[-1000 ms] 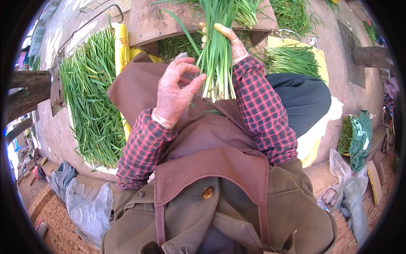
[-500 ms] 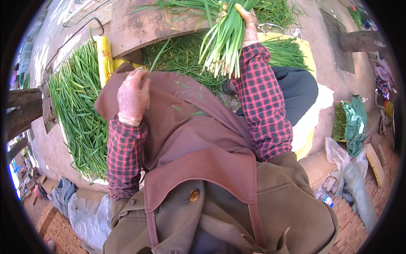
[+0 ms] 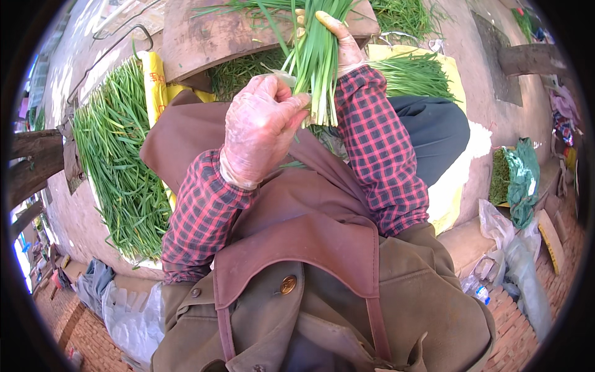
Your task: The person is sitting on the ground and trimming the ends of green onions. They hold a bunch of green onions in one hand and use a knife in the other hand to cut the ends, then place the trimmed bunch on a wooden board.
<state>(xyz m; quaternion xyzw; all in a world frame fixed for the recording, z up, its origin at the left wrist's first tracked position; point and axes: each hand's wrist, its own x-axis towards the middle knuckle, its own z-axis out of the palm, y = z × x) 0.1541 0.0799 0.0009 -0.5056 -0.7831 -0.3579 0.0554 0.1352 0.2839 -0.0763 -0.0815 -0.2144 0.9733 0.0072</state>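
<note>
Green bunch, brown board cut off by top edge.

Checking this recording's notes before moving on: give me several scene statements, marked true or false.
1. The right hand holds a garlic chive bunch. True.
2. The left hand hangs well away from the bunch. False: it is at the bunch's pale stem ends.
3. The oversleeves are plain green. False: they are checked red and black.
4. A large chive pile lies on the person's left. True.
5. The green plastic bag lies on the person's left. False: it lies on the right.
</note>
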